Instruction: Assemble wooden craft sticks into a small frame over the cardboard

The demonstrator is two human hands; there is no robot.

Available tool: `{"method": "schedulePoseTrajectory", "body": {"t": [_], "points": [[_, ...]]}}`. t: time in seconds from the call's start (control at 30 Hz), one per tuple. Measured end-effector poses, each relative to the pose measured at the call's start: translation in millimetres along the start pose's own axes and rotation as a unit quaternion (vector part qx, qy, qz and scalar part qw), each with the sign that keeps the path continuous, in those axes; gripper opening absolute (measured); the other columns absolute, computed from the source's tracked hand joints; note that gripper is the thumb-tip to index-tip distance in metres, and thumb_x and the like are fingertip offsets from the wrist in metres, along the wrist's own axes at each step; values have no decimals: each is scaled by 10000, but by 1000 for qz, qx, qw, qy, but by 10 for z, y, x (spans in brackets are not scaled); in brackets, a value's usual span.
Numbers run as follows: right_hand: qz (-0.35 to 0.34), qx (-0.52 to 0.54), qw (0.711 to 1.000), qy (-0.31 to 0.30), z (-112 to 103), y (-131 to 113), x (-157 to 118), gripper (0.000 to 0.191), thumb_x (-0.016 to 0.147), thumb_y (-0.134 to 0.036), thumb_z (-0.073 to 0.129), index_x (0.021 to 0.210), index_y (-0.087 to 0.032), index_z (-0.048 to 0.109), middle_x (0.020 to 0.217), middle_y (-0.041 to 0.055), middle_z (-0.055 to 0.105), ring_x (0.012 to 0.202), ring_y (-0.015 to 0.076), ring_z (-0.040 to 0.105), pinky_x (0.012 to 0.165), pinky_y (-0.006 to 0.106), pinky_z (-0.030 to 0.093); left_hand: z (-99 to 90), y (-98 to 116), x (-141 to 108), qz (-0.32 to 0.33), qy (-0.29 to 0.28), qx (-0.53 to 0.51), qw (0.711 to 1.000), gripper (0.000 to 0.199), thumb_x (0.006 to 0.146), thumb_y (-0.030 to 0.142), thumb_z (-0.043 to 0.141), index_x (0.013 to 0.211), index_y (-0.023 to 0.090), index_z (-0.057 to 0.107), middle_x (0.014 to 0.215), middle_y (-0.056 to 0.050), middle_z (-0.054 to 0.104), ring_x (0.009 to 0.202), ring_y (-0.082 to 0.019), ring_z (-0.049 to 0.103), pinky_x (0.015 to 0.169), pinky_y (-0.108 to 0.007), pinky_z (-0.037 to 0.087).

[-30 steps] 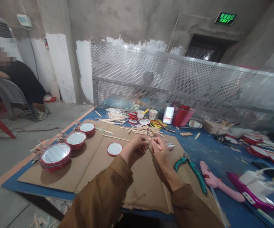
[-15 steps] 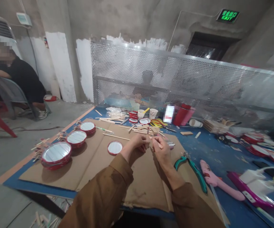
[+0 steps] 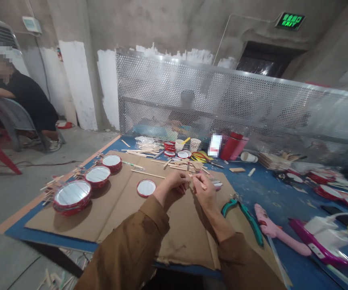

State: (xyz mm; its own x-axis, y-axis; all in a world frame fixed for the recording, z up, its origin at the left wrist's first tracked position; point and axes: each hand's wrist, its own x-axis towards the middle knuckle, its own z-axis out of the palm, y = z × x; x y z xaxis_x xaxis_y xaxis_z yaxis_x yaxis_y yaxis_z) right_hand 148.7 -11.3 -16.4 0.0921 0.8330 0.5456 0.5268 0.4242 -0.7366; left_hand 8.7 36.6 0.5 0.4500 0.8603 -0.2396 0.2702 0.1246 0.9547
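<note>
Fingers pinched together, my left hand (image 3: 176, 182) is above the cardboard sheet (image 3: 180, 237); what it grips is too small to make out. Close beside it on the right, my right hand (image 3: 203, 187) is also closed, with a small pale piece partly showing at its fingers. A round lid with a red rim (image 3: 146, 187) lies left of my left hand. Thin wooden sticks (image 3: 186, 164) are scattered just beyond both hands. Three round red-rimmed pieces (image 3: 73, 193) stand in a row at the left, with sticks beside them.
Teal-handled pliers (image 3: 254, 221), a pink glue gun (image 3: 278, 231) and a purple power strip (image 3: 315, 241) lie at the right. Paper cups (image 3: 195, 144), a red bottle (image 3: 231, 146) and a phone (image 3: 214, 145) stand behind. A person (image 3: 30, 96) sits far left.
Both hands stay almost in place, with only a slight shift of the right fingers. The seated person at the left leans a little further left.
</note>
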Motion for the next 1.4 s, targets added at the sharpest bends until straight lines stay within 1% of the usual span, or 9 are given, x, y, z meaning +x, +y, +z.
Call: {"method": "schedulePoseTrajectory", "body": {"t": [0.1,0.23,0.37,0.57,0.8,0.93,1.17,1.27,1.4], "points": [[6,2,1000,-10,-4,-9,1,330,901,-512,548,802,-215,656,560,-14,567,620,188,564,620,288,445,12,14,-16,-3,15,3,1000,211,924,173,567,715,142,558,517,18,566,434,-89,561,528,-199,503],[5,-1,1000,13,-11,-1,8,324,912,-499,523,826,-217,659,570,-14,569,631,190,565,637,293,447,14,47,-49,-3,6,0,1000,237,911,209,628,696,147,552,511,12,572,432,-97,563,504,-196,490],[-6,-8,1000,2,-11,29,18,324,902,-501,545,794,-218,661,592,-10,582,632,183,564,649,293,452,11,64,-70,1,13,-7,1000,226,911,179,623,697,153,551,496,27,557,417,-95,555,491,-193,483],[21,10,1000,6,-28,2,12,339,882,-526,549,817,-214,665,578,-16,572,569,167,533,575,277,430,20,89,-96,-3,14,-2,1000,243,930,129,572,690,150,542,501,23,557,424,-93,554,506,-193,479],[86,68,992,60,-34,-69,-15,379,841,-597,590,866,-220,627,568,-42,553,471,138,482,471,259,396,21,115,-94,-18,4,21,1000,321,959,120,507,639,135,527,494,16,548,429,-82,550,518,-193,484],[67,47,995,60,-23,-60,-14,360,838,-586,591,800,-228,607,580,-29,570,517,150,510,518,273,432,21,91,-78,-13,0,18,1000,318,962,118,501,645,137,525,492,20,543,424,-78,543,507,-186,477],[49,25,998,36,9,-40,3,357,850,-576,591,741,-236,579,522,-49,523,489,141,474,507,268,396,-4,29,-47,7,-7,-4,1000,168,956,172,566,791,144,584,522,32,562,444,-82,563,518,-176,489],[58,34,997,41,6,-54,-3,359,856,-582,591,764,-235,585,532,-49,525,491,142,478,498,267,394,-2,9,-28,7,-1,-2,1000,176,951,171,563,779,141,583,526,28,563,435,-81,555,510,-180,490],[47,35,998,33,-2,-92,-5,363,847,-579,601,738,-234,578,512,-51,508,479,138,466,509,271,403,3,-1,-10,12,-7,-13,1000,226,933,259,650,753,144,577,519,29,567,429,-77,556,479,-160,468]]}}
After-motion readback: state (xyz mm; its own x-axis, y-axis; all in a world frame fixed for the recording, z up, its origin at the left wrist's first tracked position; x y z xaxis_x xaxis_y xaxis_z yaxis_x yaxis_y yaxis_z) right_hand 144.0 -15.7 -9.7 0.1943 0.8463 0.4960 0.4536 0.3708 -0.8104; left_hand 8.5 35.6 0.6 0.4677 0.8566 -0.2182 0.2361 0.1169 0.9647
